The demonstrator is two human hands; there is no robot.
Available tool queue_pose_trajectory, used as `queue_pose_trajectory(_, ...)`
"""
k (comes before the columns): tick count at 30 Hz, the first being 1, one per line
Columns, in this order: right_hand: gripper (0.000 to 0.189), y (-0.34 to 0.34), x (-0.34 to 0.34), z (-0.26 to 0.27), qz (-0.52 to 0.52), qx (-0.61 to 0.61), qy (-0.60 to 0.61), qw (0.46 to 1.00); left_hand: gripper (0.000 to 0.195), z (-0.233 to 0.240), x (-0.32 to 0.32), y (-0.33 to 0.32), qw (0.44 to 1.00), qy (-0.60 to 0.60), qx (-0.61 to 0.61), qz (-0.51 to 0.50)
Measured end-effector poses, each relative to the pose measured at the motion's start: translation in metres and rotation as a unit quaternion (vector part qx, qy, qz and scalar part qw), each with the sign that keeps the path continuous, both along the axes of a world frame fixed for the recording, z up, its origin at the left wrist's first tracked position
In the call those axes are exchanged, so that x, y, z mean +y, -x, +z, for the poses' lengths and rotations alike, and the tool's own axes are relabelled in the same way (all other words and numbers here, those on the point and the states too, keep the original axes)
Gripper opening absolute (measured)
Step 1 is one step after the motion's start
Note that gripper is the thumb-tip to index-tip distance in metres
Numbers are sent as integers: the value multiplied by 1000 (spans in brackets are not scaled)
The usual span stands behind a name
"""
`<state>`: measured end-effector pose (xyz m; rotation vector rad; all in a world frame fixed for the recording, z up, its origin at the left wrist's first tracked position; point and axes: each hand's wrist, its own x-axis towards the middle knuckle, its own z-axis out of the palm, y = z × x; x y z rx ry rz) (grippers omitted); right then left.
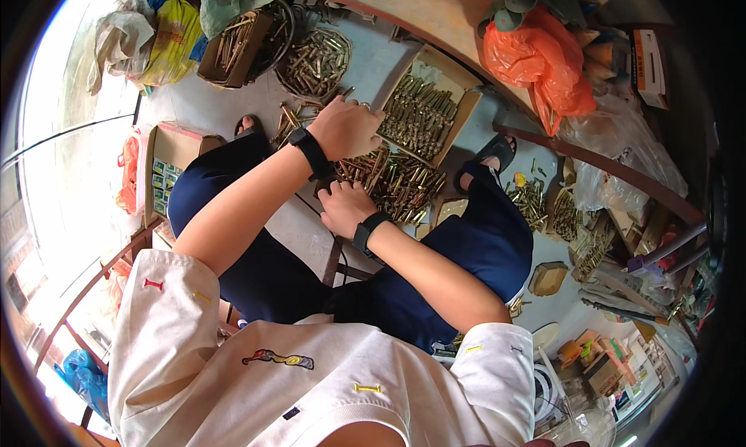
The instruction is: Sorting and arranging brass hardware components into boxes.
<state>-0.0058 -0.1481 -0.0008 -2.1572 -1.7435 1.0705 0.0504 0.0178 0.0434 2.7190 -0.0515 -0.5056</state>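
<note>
My left hand (345,127) is held above the heaped metal bolts, its fingers bent. One bolt end (348,91) shows just past its knuckles; whether the hand holds it is unclear. Lower down, my right hand (348,211) has curled fingers at the near edge of a heap of yellowish bolts (411,187). The palm side is hidden, so its contents cannot be seen. Beyond the heap is an open cardboard box (466,112) with assembled bolts laid in rows. Reddish loose bolts (287,122) lie on the left, partly behind my left hand.
A round basket (284,87) of metal pieces and a carton of rods (252,47) stand at the far side. To the left is a box (166,135) holding small packets. Bolt piles (527,202) lie right of my leg. An orange plastic bag (533,59) rests on a bench.
</note>
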Motion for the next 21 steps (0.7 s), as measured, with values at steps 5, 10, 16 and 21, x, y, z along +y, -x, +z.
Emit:
queue_pose_trajectory(5, 34, -1, 0, -1, -7, 7, 1, 1000, 32, -6, -2, -1, 1000, 8, -6, 1)
queue_pose_trajectory(10, 35, -1, 0, -2, -11, 3, -10, 1000, 32, -11, -5, -2, 1000, 9, 17, 10)
queue_pose_trajectory(16, 35, 0, 1, -2, -18, -6, -18, 1000, 36, -5, -12, -2, 1000, 9, 8, -9)
queue_pose_trajectory(21, 32, 3, 2, -6, -24, -15, -26, 999, 36, -5, -9, -2, 1000, 5, 3, -16)
